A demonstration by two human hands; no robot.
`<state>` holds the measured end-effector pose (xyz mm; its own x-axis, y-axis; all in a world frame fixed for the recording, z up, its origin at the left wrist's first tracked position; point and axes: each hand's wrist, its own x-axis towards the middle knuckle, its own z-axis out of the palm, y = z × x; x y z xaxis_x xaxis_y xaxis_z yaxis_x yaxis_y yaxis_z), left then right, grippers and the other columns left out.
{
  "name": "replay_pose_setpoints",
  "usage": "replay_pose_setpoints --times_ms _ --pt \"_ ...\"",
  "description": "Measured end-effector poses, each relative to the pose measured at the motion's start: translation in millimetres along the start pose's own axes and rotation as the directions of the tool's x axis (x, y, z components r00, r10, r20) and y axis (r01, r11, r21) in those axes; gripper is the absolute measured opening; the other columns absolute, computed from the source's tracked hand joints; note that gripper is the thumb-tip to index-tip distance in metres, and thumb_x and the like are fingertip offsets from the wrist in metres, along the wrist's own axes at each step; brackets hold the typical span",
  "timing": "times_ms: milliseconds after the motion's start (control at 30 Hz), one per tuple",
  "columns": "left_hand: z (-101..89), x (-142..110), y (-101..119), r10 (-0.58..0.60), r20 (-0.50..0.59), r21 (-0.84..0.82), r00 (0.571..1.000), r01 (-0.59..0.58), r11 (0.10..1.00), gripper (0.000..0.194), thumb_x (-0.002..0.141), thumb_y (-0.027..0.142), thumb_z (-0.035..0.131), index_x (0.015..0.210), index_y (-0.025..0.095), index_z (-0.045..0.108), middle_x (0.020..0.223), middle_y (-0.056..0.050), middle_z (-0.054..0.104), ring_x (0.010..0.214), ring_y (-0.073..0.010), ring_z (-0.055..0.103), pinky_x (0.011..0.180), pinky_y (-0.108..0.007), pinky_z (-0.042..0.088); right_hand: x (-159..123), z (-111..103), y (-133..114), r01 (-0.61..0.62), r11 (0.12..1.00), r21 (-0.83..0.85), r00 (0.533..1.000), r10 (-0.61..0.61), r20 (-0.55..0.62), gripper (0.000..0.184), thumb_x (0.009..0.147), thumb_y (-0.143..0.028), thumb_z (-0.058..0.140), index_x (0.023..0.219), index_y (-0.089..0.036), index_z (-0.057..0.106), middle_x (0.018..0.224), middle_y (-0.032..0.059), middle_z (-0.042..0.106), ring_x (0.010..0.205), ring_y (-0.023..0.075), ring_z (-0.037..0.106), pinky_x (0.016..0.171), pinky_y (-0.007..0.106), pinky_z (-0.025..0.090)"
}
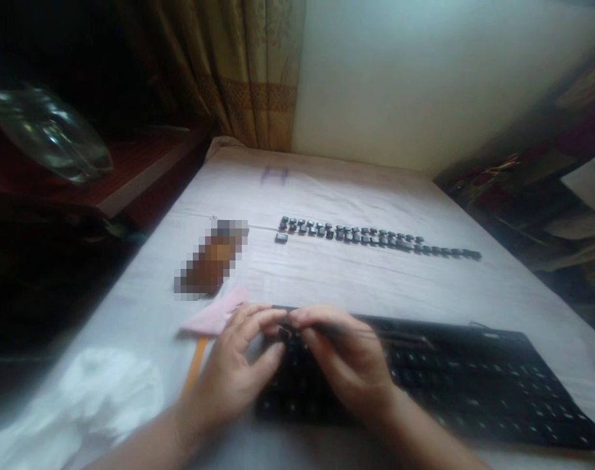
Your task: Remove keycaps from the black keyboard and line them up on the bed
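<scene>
Left grip (pixel 238 359) at the far left of a black keyboard (pixel 473 372), hold impossible to tell, right grip (pixel 351 359) narrow around a slim blurred tool (pixel 402 338), loose keycaps (pixel 347 235) beyond.

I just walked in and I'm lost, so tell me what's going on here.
A person's left hand and right hand are close together over the left part of a black keyboard. The right seems to hold a thin dark tool; blur hides what the fingertips grip. Beyond, loose keys lie in rows on the pale sheet.
</scene>
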<state>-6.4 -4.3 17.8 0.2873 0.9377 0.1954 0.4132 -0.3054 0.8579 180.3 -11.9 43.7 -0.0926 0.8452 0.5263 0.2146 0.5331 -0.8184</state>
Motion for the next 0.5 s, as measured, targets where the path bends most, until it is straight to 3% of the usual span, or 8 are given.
replay_pose_setpoints --times_ms 133,300,500 --pt "-0.5 -0.1 1.1 -0.020 -0.001 -0.006 1.000 0.020 1.000 0.019 0.086 0.026 0.060 0.102 0.028 0.070 0.113 -0.005 0.070 0.113 -0.0259 0.063 0.106 -0.046 0.044 -0.8 -4.5 0.8 -0.007 0.999 -0.040 1.000 0.006 -0.016 0.023 0.088 -0.004 0.054 0.097 -0.022 0.064 0.093 0.0046 0.074 0.088 0.0179 0.072 0.080 0.031 0.060" --pt "0.6 -1.0 0.5 -0.031 -0.014 -0.034 0.999 0.030 0.999 0.015 0.087 0.025 0.061 0.099 0.027 0.069 0.111 -0.004 0.071 0.110 -0.0249 0.065 0.103 -0.045 0.046 2.8 -8.6 -1.2 0.067 0.970 -0.233 0.992 -0.040 0.117 0.015 0.085 -0.008 0.055 0.087 -0.021 0.061 0.073 0.0022 0.066 0.064 0.0158 0.064 0.061 0.028 0.054" --pt "1.8 -2.0 -2.1 -0.029 -0.045 -0.035 0.999 0.028 0.999 0.016 0.087 0.027 0.062 0.101 0.028 0.070 0.113 -0.005 0.072 0.111 -0.0258 0.064 0.104 -0.048 0.045 1.2 -6.6 3.4 0.183 0.909 -0.374 0.968 -0.100 0.229 0.013 0.087 -0.015 0.064 0.100 -0.016 0.066 0.070 0.0036 0.066 0.059 0.0156 0.060 0.054 0.026 0.050"
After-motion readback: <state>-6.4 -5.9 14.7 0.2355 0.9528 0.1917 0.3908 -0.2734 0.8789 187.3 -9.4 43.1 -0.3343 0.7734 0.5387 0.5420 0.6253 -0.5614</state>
